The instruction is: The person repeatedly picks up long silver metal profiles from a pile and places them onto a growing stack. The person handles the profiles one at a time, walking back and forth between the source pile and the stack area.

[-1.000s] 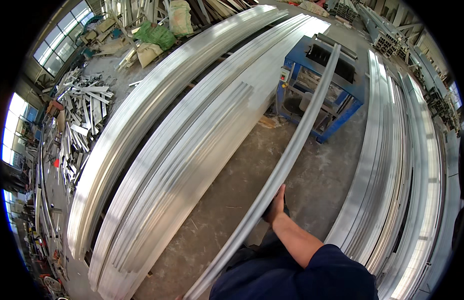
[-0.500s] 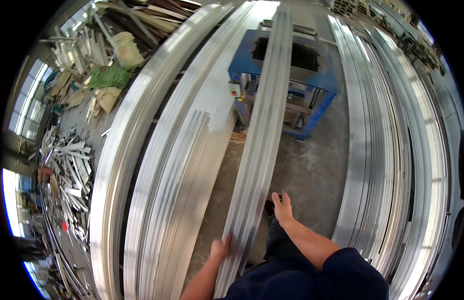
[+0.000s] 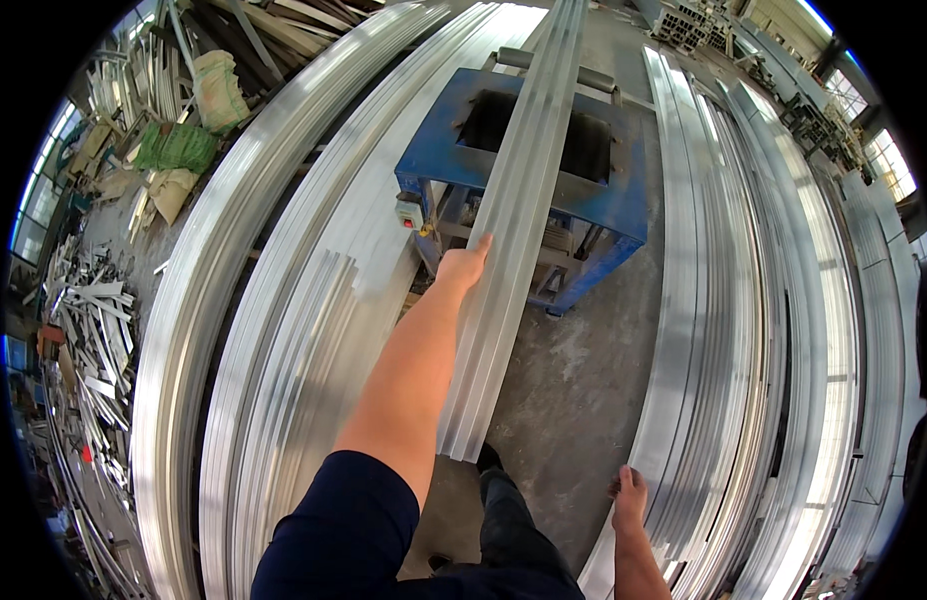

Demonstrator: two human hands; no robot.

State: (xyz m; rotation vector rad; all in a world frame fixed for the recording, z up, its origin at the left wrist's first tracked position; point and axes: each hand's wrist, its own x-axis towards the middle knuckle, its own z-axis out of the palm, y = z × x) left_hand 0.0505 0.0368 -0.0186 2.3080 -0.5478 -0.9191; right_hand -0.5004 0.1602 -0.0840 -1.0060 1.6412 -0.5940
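A long ribbed aluminium profile [image 3: 513, 215] lies lengthwise across the top of a blue metal machine table [image 3: 438, 130], its near end standing out past the table toward me. My left hand [image 3: 463, 267] is closed on the profile's left edge with the arm stretched forward; the thumb side shows, and the other fingers are mostly hidden. Apart from the profile, my right hand [image 3: 628, 497] is low on the right, its fingers curled with nothing visible in them. It hangs by the left edge of the right-hand stack of aluminium profiles [image 3: 673, 330].
More long aluminium profiles [image 3: 223, 260] are stacked to the left. Metal offcuts [image 3: 98, 340] litter the floor at far left, near a green sack [image 3: 178, 148] and a pale sack [image 3: 220, 90]. A switch box [image 3: 409, 214] sits on the table's left corner. Grey concrete floor [image 3: 573, 390] lies between.
The profile has slid forward over the table, bringing its near end into view. My left hand has reached far ahead along its edge. My right hand has dropped lower and to the right.
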